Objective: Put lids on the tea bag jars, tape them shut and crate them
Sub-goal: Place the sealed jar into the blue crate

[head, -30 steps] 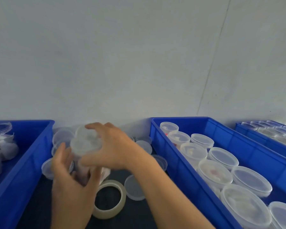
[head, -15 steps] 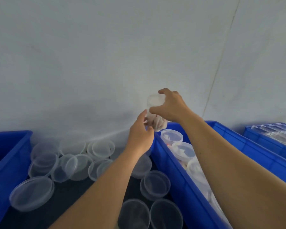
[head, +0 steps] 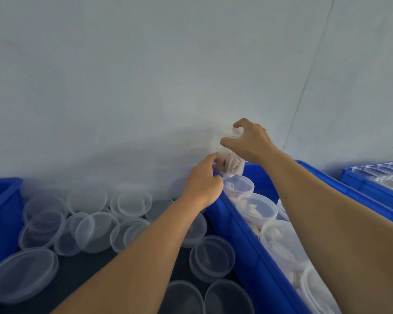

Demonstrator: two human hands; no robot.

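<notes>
Jar (head: pixel 230 165) upright above the far-left corner of the blue crate (head: pixel 247 234), right hand (head: pixel 247 141) clawed over its lid from above, left hand (head: pixel 204 184) gripping its lower side, nearer the crate rim.

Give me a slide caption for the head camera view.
Both hands hold a lidded tea bag jar above the blue crate.

No readable text, no labels, no brands, no numbers on anything in view
</notes>
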